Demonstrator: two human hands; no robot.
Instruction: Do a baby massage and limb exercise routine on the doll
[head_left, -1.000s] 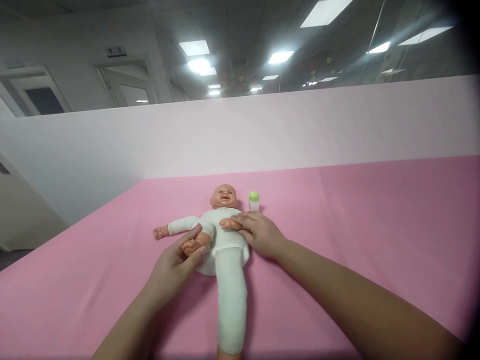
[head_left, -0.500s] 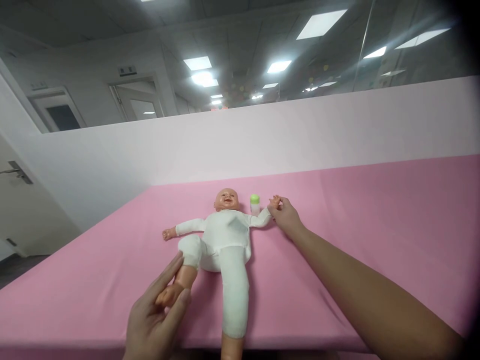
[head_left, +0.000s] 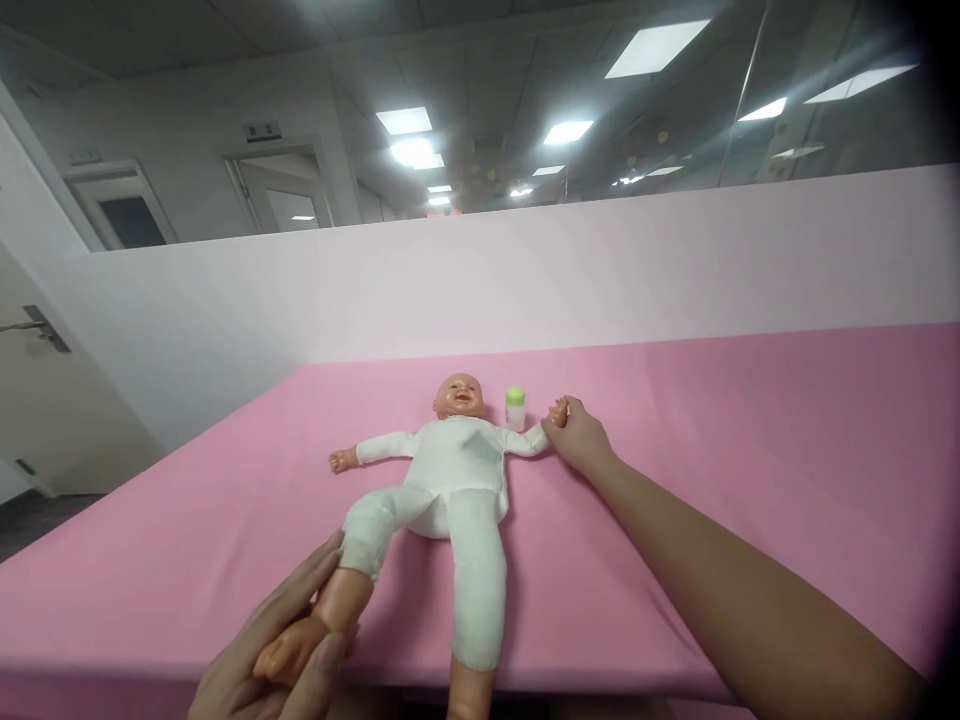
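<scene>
A baby doll (head_left: 459, 455) with a white cloth body lies on its back, its head toward the far wall. My left hand (head_left: 274, 640) is wrapped around the doll's lower leg and foot on the left side, fingers along one side and thumb on the other. That leg is stretched out toward the near left. My right hand (head_left: 581, 435) pinches the doll's hand on the right side, its arm held out sideways. The other arm rests on the pink cover, and the other leg points straight toward the near edge.
A small bottle with a green cap (head_left: 515, 408) stands beside the doll's head. The pink-covered table (head_left: 750, 450) meets a low white wall (head_left: 562, 280) with glass above. A door with a handle (head_left: 45, 330) is at the left.
My left hand has moved toward me and to the left, drawing the doll's bent leg out straighter. My right hand still holds the doll's hand; the view has shifted slightly.
</scene>
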